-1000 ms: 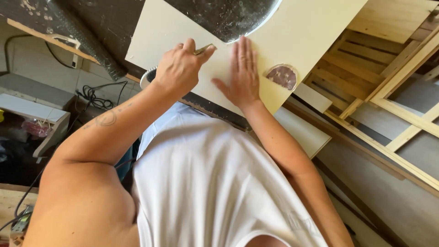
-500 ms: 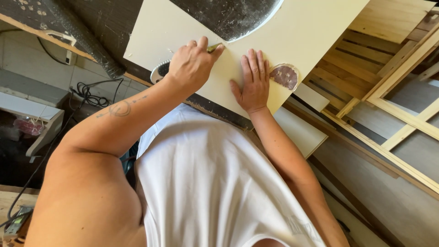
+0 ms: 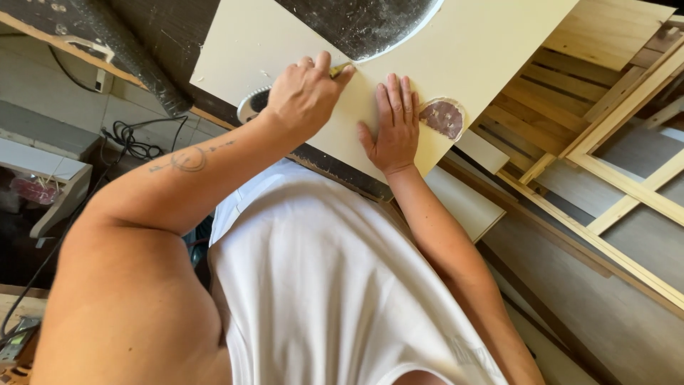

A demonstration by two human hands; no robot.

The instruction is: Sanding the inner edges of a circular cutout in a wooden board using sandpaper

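A cream board (image 3: 470,50) with a large round cut-out lies on a dark, speckled bench top (image 3: 356,21). My left hand (image 3: 303,93) is closed on a small yellowish tool (image 3: 340,69), whose tip touches the board at the rim of the cut-out. My right hand (image 3: 392,125) lies flat, palm down, on the board just right of the left hand, fingers together and pointing away from me. A round reddish-brown sanding disc (image 3: 442,117) rests on the board near its front edge, right of my right hand.
A round white ribbed object (image 3: 249,105) peeks out under the board's near edge. A black hose (image 3: 121,57) crosses the bench at upper left. Black cables (image 3: 135,146) lie below it. Light wooden frames (image 3: 613,171) and slats stand to the right.
My left hand has slid with the tool a little right along the cut-out rim. My right hand shifted right and back toward me a second ago, then stayed flat.
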